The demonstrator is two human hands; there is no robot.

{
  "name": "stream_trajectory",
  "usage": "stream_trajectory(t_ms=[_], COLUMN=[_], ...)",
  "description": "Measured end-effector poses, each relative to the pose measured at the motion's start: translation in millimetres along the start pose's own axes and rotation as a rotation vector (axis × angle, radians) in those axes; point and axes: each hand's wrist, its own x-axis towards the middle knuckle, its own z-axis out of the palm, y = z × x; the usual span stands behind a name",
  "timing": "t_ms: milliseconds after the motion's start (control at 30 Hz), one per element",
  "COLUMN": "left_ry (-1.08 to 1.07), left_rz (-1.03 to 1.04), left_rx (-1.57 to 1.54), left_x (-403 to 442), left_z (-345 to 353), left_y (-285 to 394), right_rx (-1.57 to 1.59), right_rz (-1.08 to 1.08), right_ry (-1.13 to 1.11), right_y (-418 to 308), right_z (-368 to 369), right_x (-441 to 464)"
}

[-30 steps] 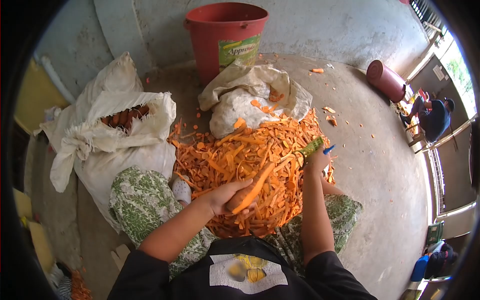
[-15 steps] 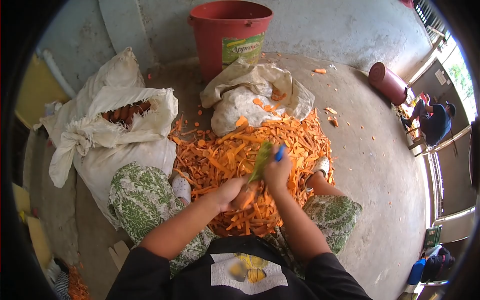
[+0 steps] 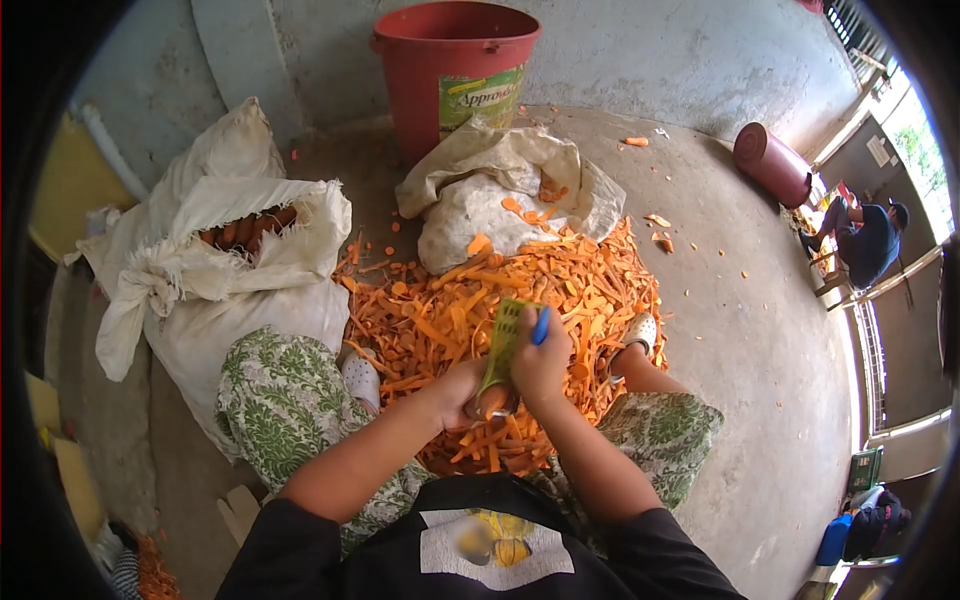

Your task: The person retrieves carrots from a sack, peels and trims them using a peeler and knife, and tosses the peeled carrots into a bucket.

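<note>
In the middle of the head view, my left hand (image 3: 460,392) is closed around a carrot (image 3: 492,401), mostly hidden by the fingers. My right hand (image 3: 542,362) grips a tool with a blue handle (image 3: 541,325) just above it. A small metallic glint shows near the carrot, but the tool's working end is hard to make out. Against the right hand's fingers stands a yellow-green perforated strip (image 3: 504,338), reaching down to the left hand; how it joins the tool I cannot tell. Below both hands spreads a heap of orange carrot peelings and pieces (image 3: 600,285).
White sacks (image 3: 240,325) stand on the left, one torn open over unpeeled carrots (image 3: 250,229). A crumpled sack (image 3: 480,215) lies behind the heap, before a red bin (image 3: 415,85). A dark red drum (image 3: 770,165) and a seated person (image 3: 868,245) are far right.
The right hand has moved down and left, closer to the left hand. The green strip, blurred before, now shows its holes. Both hands have kept their grip.
</note>
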Motion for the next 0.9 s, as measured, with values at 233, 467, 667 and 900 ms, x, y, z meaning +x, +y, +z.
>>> stream_trajectory(t_ms=[233, 467, 667, 900], left_ry=[-0.096, -0.062, -0.061, -0.076], left_rz=[-0.234, 0.002, -0.123, -0.124], left_rx=[0.249, -0.069, 0.178, -0.086], left_x=[-26.4, 3.8, -18.6, -8.1], left_z=[24.5, -4.4, 16.8, 8.1], left_y=[7.2, 0.5, -6.0, 0.7], right_rx=[0.269, 0.209, -0.146, 0.237], right_rz=[0.339, 0.125, 0.123, 0.238], right_ry=[0.534, 0.004, 0.249, 0.246], right_y=[118.1, -1.6, 55.0, 28.6], right_z=[-50.6, -6.8, -15.1, -39.0], right_x=[98.5, 3.3, 58.5, 53.3])
